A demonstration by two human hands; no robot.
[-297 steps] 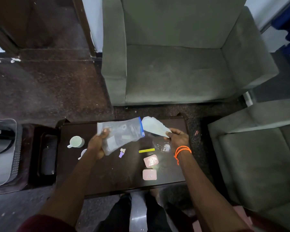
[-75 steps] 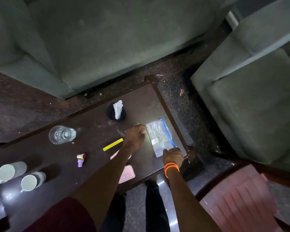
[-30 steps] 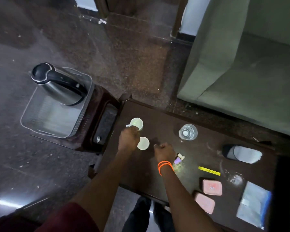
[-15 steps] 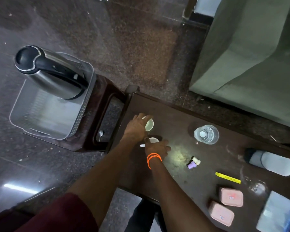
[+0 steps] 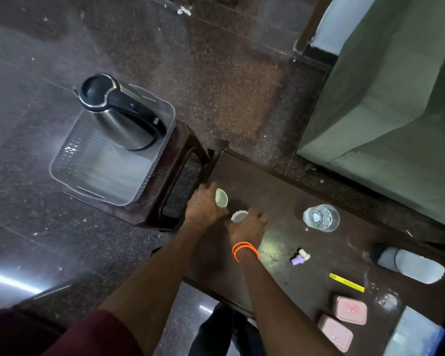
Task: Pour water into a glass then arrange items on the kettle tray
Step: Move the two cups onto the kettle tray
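A: Head view. Landmark is the clear glass of water [image 5: 321, 217] on the dark wooden table [image 5: 280, 186]. What are the hands on?

B: Left hand [image 5: 203, 209] has its fingers curled round a small white ceramic cup [image 5: 221, 198], tipped on its side, well left of the glass. Right hand [image 5: 247, 227] is wrapped round a second white cup [image 5: 239, 216], left of the glass and nearer the person. One cup per hand, probably to carry both in one trip.

A: Destination?

B: Grey perforated plastic tray [image 5: 93, 176], far left of the glass, on a brown stool [image 5: 175, 155]. The steel kettle with black handle [image 5: 121, 116] fills its far end; the near end is bare, so the cups likely fit there.

A: Glass?

B: Filled and upright, so pouring looks done. Yellow sachet [image 5: 346, 282] and two pink boxes [image 5: 342, 321] lie right of the glass, nearer the person, untouched.
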